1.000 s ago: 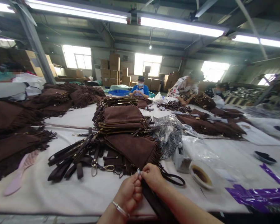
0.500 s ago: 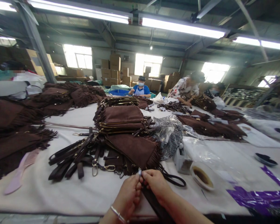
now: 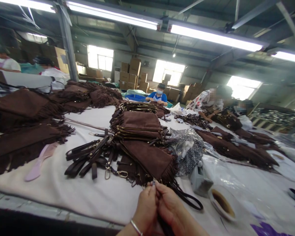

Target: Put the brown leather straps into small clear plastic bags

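Observation:
At the bottom centre my left hand [image 3: 147, 205], with a bracelet at the wrist, is closed against my right hand [image 3: 167, 200]. The fingertips of both meet around a small pale piece [image 3: 153, 183] that is mostly hidden. A dark brown strap [image 3: 165, 226] runs down under my right hand, and its upper end is covered by the fingers. Just beyond the hands lies a brown fringed bag [image 3: 149, 159], in front of a stack of brown bags [image 3: 141, 121]. Dark straps with metal clasps [image 3: 88, 157] spread to the left.
A pink comb [image 3: 40, 164] lies at left beside fringed brown pieces [image 3: 27, 141]. To the right are a grey tape dispenser [image 3: 200, 180], a tape roll [image 3: 222, 203] and a crumpled plastic bag [image 3: 186, 150]. A masked person [image 3: 158, 95] sits across the table.
The view has turned and tilted, so the table's things appear shifted right. My hands have drawn closer together, with the small piece now more covered.

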The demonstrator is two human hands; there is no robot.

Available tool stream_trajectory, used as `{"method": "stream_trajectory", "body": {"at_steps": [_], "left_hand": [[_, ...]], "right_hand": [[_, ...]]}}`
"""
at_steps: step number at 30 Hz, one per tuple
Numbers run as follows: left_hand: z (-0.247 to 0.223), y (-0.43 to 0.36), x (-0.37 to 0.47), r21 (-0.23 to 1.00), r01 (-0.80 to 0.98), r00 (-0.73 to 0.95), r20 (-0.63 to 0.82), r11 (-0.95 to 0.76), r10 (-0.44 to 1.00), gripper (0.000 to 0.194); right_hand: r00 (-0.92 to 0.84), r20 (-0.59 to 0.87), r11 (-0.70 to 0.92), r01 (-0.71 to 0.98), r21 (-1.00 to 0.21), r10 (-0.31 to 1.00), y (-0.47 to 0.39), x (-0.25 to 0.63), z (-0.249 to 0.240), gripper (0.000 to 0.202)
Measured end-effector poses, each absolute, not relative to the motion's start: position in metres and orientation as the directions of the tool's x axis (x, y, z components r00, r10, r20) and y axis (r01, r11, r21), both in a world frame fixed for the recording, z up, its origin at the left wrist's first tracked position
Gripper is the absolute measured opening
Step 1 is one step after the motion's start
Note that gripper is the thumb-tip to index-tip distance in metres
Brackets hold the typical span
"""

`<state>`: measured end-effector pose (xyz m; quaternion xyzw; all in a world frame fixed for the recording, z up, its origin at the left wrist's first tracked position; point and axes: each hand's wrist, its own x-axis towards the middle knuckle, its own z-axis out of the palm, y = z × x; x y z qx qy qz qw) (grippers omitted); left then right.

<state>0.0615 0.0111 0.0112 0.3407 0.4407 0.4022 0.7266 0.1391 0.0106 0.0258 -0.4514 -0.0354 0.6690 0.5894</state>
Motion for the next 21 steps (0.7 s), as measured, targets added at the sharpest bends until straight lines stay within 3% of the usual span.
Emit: {"method": "stream_trajectory", "body": {"at_steps": [3, 5, 7, 10, 16, 21], "left_hand": [[0.010, 0.012, 0.063, 0.620, -0.466, 0.457, -0.441, 0.631, 0.772, 0.040], [0.012, 0.016, 0.060, 0.401, -0.549, 0.593, -0.431, 0.734, 0.680, 0.036], [0.016, 0.021, 0.055, 0.170, -0.553, 0.720, -0.394, 0.815, 0.571, 0.030], [0.024, 0.025, 0.048, -0.039, -0.530, 0.812, -0.314, 0.847, 0.493, 0.033], [0.038, 0.023, 0.047, -0.130, -0.498, 0.852, -0.258, 0.857, 0.456, 0.044], [0.038, 0.025, 0.043, -0.010, -0.487, 0.815, -0.363, 0.873, 0.451, 0.042]], "right_hand": [[0.019, -0.547, -0.325, -0.787, -0.525, 0.837, 0.010, 0.140, 0.027, 0.013], [-0.045, -0.510, -0.335, -0.803, -0.493, 0.859, 0.011, 0.141, 0.027, 0.015], [-0.085, -0.489, -0.347, -0.809, -0.475, 0.868, 0.012, 0.141, 0.025, 0.016], [-0.098, -0.482, -0.352, -0.808, -0.472, 0.871, 0.015, 0.141, 0.022, 0.017], [-0.042, -0.377, -0.268, -0.776, -0.571, 0.925, 0.019, 0.138, 0.023, 0.023], [0.005, -0.353, -0.259, -0.668, -0.698, 0.936, 0.012, 0.142, 0.030, 0.033]]}}
